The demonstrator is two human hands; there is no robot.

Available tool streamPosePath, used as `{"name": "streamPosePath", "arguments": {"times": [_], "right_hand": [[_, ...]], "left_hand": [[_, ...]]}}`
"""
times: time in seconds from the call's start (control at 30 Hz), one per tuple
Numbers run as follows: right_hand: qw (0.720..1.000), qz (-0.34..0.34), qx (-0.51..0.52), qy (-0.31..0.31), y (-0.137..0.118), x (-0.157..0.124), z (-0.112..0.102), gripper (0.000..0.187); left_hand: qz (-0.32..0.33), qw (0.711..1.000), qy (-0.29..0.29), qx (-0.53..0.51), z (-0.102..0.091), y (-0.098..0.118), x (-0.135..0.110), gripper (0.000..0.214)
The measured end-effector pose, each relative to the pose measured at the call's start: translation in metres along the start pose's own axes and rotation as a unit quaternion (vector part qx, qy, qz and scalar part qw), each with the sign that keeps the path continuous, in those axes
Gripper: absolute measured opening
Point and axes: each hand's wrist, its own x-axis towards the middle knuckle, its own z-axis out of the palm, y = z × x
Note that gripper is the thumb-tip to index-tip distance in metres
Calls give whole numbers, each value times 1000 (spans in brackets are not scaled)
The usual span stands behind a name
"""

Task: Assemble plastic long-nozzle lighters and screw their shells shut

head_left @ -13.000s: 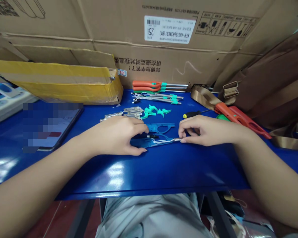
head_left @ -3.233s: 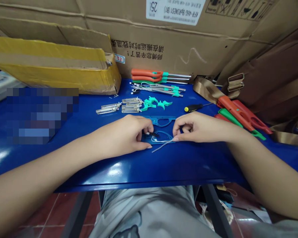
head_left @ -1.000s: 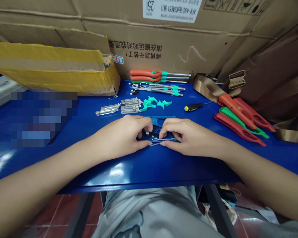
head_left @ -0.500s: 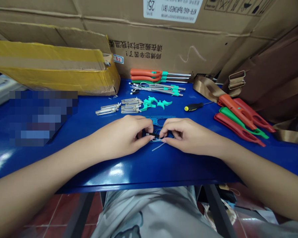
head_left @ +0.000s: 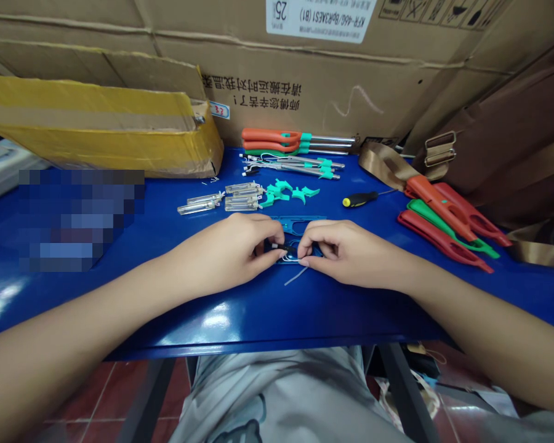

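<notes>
Both hands meet over blue plastic lighter shells (head_left: 300,225) lying near the middle of the table. My left hand (head_left: 252,249) is closed, with thumb and forefinger pinching a small black igniter (head_left: 284,247) with a white end. My right hand (head_left: 339,251) is closed too, its thumb and forefinger pinched on a thin white wire (head_left: 292,258) beside the igniter. A pale thin strip (head_left: 296,275) sticks out below the right fingertips. The fingers partly cover the shell beneath them.
Clear fuel tanks (head_left: 242,202) and turquoise triggers (head_left: 277,192) lie beyond my hands. Behind them are metal lighter tubes (head_left: 300,165) and assembled orange lighters (head_left: 272,138). A screwdriver (head_left: 360,199) and coloured handle shells (head_left: 443,231) lie right. A taped carton (head_left: 166,141) stands back left.
The right fingertips have shifted slightly and drawn a little away from the black igniter, showing more white wire. The left hand has hardly moved.
</notes>
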Motion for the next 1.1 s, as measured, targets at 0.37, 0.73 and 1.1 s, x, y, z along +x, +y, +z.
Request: {"name": "streamPosePath", "arguments": {"times": [0.37, 0.73, 1.1], "right_hand": [[1000, 10, 20, -9, 3, 0, -1, 13], [1000, 1, 26, -14, 8, -2, -1, 19], [999, 21, 35, 13, 4, 1, 1, 8]], "left_hand": [[-6, 1000, 6, -4, -3, -1, 1, 14], [-1, 999, 30, -11, 1, -3, 3, 13], [14, 999, 40, 2, 1, -3, 2, 7]]}}
